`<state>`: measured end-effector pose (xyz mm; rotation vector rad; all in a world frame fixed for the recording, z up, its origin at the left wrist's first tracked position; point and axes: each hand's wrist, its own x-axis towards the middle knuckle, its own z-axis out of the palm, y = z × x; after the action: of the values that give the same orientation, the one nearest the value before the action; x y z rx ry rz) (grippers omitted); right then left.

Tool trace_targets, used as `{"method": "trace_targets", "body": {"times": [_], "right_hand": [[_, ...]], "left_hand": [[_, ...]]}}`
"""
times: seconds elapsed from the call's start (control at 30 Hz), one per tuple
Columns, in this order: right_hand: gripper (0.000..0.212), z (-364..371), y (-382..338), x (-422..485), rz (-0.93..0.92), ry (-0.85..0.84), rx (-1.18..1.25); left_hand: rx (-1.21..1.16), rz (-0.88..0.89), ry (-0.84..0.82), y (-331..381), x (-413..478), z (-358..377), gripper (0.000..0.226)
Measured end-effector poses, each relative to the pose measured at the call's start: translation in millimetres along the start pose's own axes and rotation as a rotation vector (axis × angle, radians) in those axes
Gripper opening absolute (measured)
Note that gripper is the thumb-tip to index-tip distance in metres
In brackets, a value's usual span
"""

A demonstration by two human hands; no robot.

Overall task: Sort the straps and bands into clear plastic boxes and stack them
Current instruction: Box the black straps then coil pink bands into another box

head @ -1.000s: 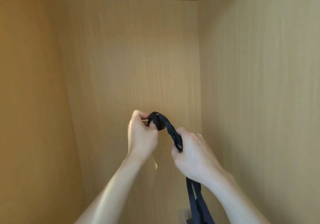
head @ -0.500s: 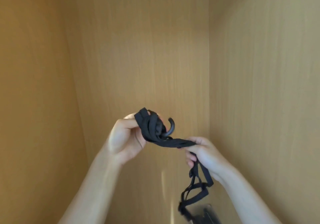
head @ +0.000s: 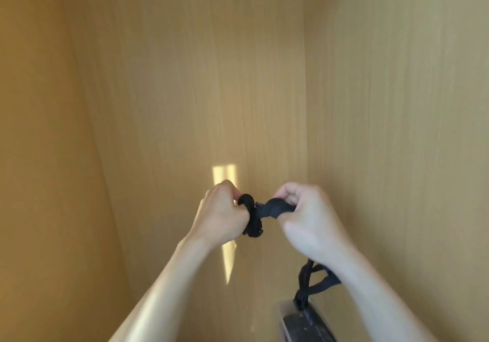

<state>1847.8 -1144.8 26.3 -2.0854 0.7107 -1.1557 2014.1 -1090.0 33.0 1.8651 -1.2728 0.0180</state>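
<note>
While both hands are up in front of the wooden cabinet wall, the left hand grips a bunched wad of the black strap and the right hand pinches it just beside. Its loose tail hangs below the right wrist into a clear plastic box, bottom edge.

No text, label, brand, number or sign can be read anywhere in this view.
</note>
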Motion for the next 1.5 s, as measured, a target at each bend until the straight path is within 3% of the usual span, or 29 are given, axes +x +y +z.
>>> {"method": "trace_targets", "body": {"times": [0.1,0.17,0.27,0.37,0.47,0.57,0.7,0.73,0.9,1.03,1.13,1.27,1.37,1.5], "right_hand": [[0.015,23.6,-2.9,-23.9,-0.125,-0.070,-0.157],[0.009,40.7,-0.1,-37.9,-0.222,-0.111,-0.225],[0.024,55.4,8.7,-44.2,-0.254,-0.200,-0.099],[0.029,60.1,21.7,-36.9,-0.151,-0.325,0.116],[0.023,59.8,38.9,-24.1,-0.002,-0.443,0.292],[0.010,48.4,50.8,-10.0,0.114,-0.445,0.402],[0.002,26.4,52.7,6.9,0.129,-0.355,0.312],[0.010,21.7,52.2,11.2,0.129,-0.297,0.291],[0.023,6.4,48.2,21.3,0.104,-0.053,0.183],[0.035,9.9,36.4,11.1,0.041,-0.004,0.097],[0.039,16.3,22.8,-2.9,-0.030,-0.066,0.041],[0.036,31.6,12.5,-23.1,-0.187,-0.081,-0.081],[0.032,41.8,21.2,-37.6,-0.240,-0.165,-0.033],[0.030,55.3,39.1,-42.9,-0.046,-0.208,0.295]], "left_hand": [[-0.048,-0.043,0.234,-9.1,7.5,3.4,0.008],[-0.299,-0.149,0.287,-14.1,12.3,-0.2,0.009],[-0.830,-0.252,0.167,-13.4,11.8,-11.8,0.018],[-1.335,-0.338,0.005,-6.1,10.7,-21.1,0.028],[-1.556,-0.351,-0.153,-5.5,6.6,-31.2,0.034],[-1.444,-0.303,-0.376,-5.7,-2.1,-39.1,0.023],[-1.002,-0.076,-0.647,-2.8,-9.4,-38.7,0.020],[-0.895,-0.071,-0.664,-3.5,-8.4,-34.9,0.018],[-0.291,-0.112,-0.405,-11.8,-2.3,-13.0,0.017],[-0.129,-0.119,-0.213,-19.2,-1.1,7.5,0.007],[-0.026,-0.091,-0.064,-26.3,0.3,18.8,0.005],[-0.134,-0.031,0.101,-28.0,1.3,22.9,0.010],[-0.471,-0.091,0.207,-22.6,1.5,17.0,0.010],[-0.980,-0.191,0.128,-16.0,-1.7,9.6,0.019]]}}
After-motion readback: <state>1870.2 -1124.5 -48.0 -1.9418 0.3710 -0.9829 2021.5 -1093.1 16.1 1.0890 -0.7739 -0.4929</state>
